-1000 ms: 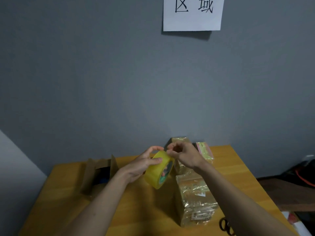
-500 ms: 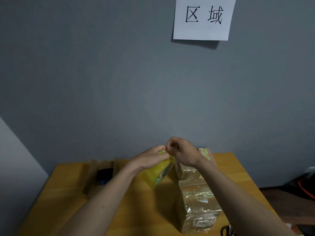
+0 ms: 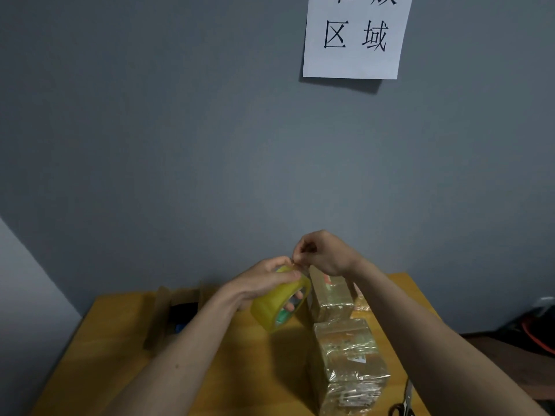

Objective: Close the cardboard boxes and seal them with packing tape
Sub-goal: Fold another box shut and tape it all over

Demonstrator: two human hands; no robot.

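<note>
My left hand (image 3: 261,280) grips a yellowish roll of packing tape (image 3: 277,304) above the wooden table (image 3: 120,355), with fingers through its core. My right hand (image 3: 322,253) pinches at the top rim of the roll, where the tape's end lies. A cardboard box wrapped in shiny tape (image 3: 348,361) stands on the table below my right forearm. A second taped box (image 3: 330,298) stands just behind it. An open cardboard box (image 3: 177,313) with raised flaps and dark contents sits at the back left.
Black-handled scissors (image 3: 404,402) lie near the table's front right edge. A white paper sign (image 3: 356,37) hangs on the grey wall above. Dark items with an orange cable (image 3: 537,331) lie on the floor at the right.
Both hands rose a little with the roll. My right hand stays pinching at the roll's top edge. The camera tilted, so more of the sign shows.
</note>
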